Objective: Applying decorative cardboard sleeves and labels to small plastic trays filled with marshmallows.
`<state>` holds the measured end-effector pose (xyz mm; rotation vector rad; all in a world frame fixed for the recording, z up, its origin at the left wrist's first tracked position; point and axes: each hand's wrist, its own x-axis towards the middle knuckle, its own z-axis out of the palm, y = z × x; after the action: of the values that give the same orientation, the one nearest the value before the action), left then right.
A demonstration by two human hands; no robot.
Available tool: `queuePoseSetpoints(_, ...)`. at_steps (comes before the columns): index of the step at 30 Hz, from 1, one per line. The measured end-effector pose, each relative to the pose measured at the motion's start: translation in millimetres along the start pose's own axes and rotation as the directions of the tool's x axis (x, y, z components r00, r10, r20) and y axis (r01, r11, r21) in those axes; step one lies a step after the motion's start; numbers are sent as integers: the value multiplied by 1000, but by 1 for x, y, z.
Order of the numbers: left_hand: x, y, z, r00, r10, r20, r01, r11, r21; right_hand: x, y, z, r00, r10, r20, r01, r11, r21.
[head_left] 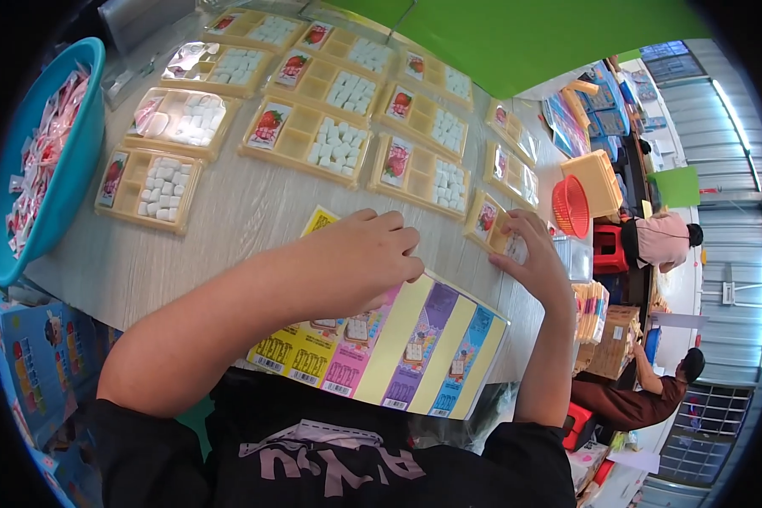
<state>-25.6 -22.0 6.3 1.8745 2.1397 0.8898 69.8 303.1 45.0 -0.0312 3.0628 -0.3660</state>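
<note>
My left hand (372, 258) is over a sticker sheet (438, 347) with yellow, pink, purple and blue strips. Its fingers are curled in, and what they may pinch is hidden. A separate yellow sticker (319, 220) shows just beyond that wrist. To the right, my right hand (535, 254) has thumb and fingers spread around the near end of a pale yellow compartment tray (486, 218) and grips it. That tray has a strawberry-picture packet at its other end; my fingers partly cover the rest.
Rows of similar trays (300, 140) with strawberry packets and white pieces cover the far table; some have clear covers. At left stands a teal basin (93, 93) of small packets. A red basket (571, 206) and stacked trays (599, 182) are at right. Two people work beyond.
</note>
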Motion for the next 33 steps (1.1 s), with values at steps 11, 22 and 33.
queuePoseSetpoints(11,-4,0,3,999,-1,-34,3,997,74,-25,2,-6,979,-52,-198,59,998,29)
queuePoseSetpoints(22,0,5,0,999,31,-34,-26,988,154,-18,3,-8,978,-76,-193,80,997,13)
queuePoseSetpoints(33,-89,72,-79,819,-425,-386,559,744,366,-7,13,2,991,-43,-127,46,999,18)
